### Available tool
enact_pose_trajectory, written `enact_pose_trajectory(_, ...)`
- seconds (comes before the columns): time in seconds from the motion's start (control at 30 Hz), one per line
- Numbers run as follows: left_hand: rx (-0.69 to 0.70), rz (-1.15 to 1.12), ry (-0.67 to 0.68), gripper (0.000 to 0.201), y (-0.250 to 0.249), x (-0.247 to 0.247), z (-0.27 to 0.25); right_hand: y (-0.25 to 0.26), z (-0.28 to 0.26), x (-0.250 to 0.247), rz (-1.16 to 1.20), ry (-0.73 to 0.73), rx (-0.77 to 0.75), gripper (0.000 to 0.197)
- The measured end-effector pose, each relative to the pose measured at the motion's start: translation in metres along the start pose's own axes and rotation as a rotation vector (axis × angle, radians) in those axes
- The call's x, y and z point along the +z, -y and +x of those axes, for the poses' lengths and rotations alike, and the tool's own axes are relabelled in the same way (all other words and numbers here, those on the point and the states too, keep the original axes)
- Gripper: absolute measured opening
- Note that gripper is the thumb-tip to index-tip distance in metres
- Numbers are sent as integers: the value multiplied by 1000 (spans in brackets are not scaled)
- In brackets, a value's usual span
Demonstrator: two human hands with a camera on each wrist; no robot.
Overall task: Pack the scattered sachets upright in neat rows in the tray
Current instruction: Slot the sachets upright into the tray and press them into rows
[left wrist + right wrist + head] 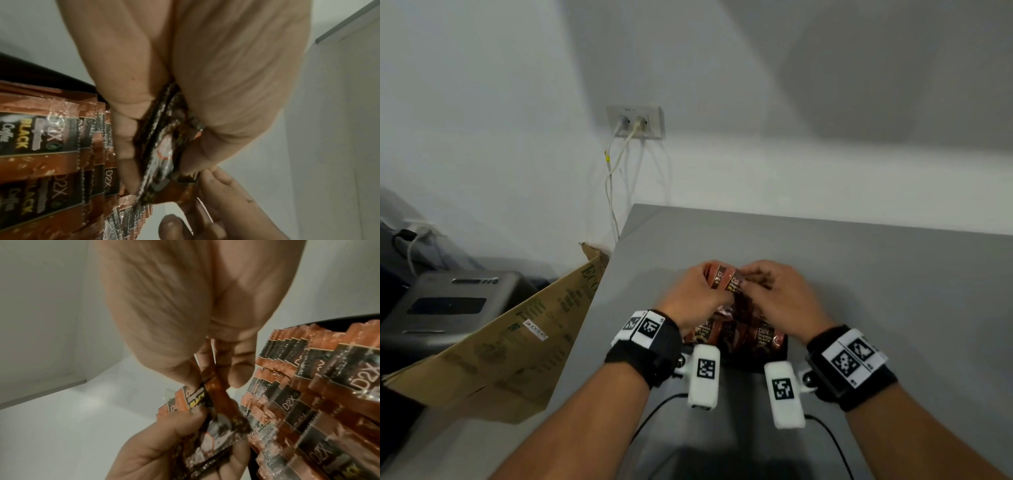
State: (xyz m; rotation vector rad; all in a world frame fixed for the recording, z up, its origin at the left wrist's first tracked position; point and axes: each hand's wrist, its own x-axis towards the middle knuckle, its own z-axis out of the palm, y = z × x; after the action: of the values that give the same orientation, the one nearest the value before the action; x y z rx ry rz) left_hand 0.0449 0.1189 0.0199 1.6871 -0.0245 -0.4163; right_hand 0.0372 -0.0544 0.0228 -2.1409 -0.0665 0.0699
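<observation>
Brown-and-black coffee sachets [763,337] stand in rows in a black tray [743,364] on the grey table. Both hands hover just beyond the tray. My left hand [709,284] grips a small bundle of sachets [726,282], seen edge-on between thumb and fingers in the left wrist view as the bundle [162,154]. My right hand [753,281] pinches one sachet [216,386] at the top of that bundle. The packed rows [308,394] lean close beside the hands, and the tray's rim [329,319] shows behind them. The hands hide the tray's far part.
The grey table [876,274] ends at a left edge, where a brown cardboard box [517,335] leans. A grey machine [455,305] sits further left. A wall socket [635,121] with white cables hangs behind. Thin black cables [654,411] run over the near table.
</observation>
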Motion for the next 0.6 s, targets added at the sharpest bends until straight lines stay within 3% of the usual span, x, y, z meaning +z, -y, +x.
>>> enact_pose_trajectory(0.13,6,-10,-10,36,-1,3,-1,-5,0,-2,-7,-48,3,23)
enact_pose_trajectory(0.27,-56,-93,-100,17,0,-5,-4,-12,-6,-21,-116,-71,31,14)
enact_pose_trajectory(0.47,-13,-4,-102,18,10,-8,-7,-27,-28,-23,-495,234,108,16)
enact_pose_trajectory(0.6,-4,18,-86,38,13,-5,-10,-41,-33,-9,-544,235,92,20)
